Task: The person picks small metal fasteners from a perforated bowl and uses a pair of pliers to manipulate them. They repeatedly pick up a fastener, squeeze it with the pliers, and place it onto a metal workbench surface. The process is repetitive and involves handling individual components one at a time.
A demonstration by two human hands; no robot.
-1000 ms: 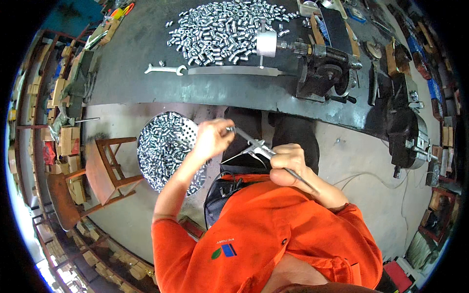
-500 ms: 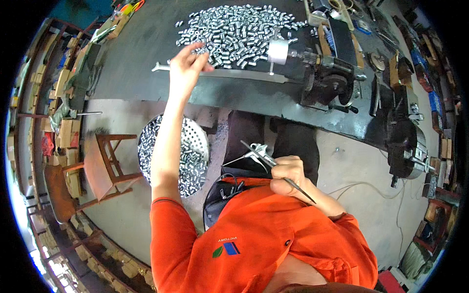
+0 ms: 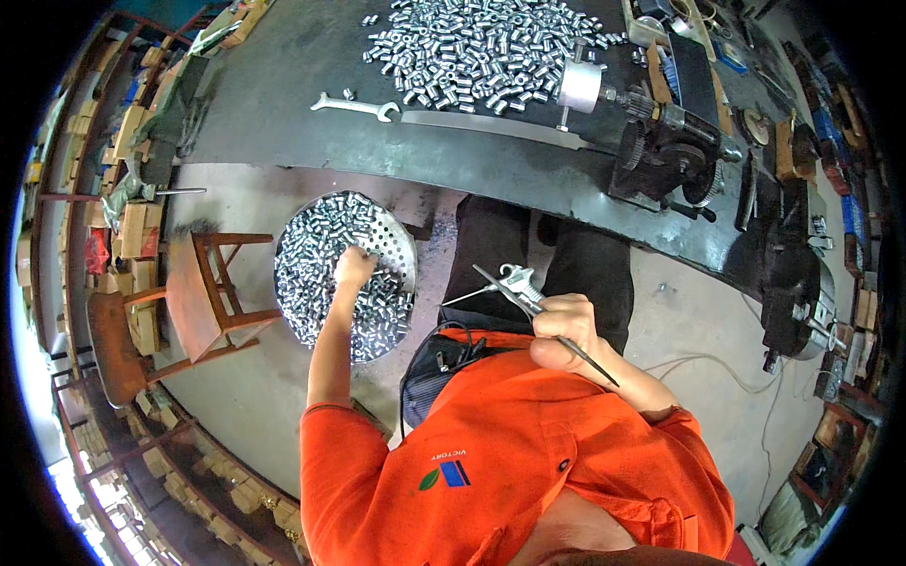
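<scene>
My left hand [image 3: 354, 267] reaches into a round perforated metal basin [image 3: 401, 229] among many small shiny metal sleeves [image 3: 311, 274]. Its fingers are bunched together, and what they pinch, if anything, is hidden. Close to my lap, my right hand [image 3: 564, 327] is closed round a thin dark file-like rod [image 3: 593, 362], which slants across the fist. A silver air blow gun [image 3: 519, 281] with a thin nozzle shows just beyond those fingers. Whether the right hand also grips the gun, I cannot tell.
Across the dark workbench [image 3: 274, 123] lies a big heap of metal sleeves [image 3: 472, 57]. An open-ended wrench [image 3: 354, 107] lies near the bench's front edge. To its right stands a geared hand-crank machine [image 3: 675, 151]. A wooden chair [image 3: 203, 292] stands left of the basin.
My left hand has moved from the near edge of the sleeve heap down into the basin, uncovering the wrench. My right hand keeps its hold on the rod. The view has shifted slightly.
</scene>
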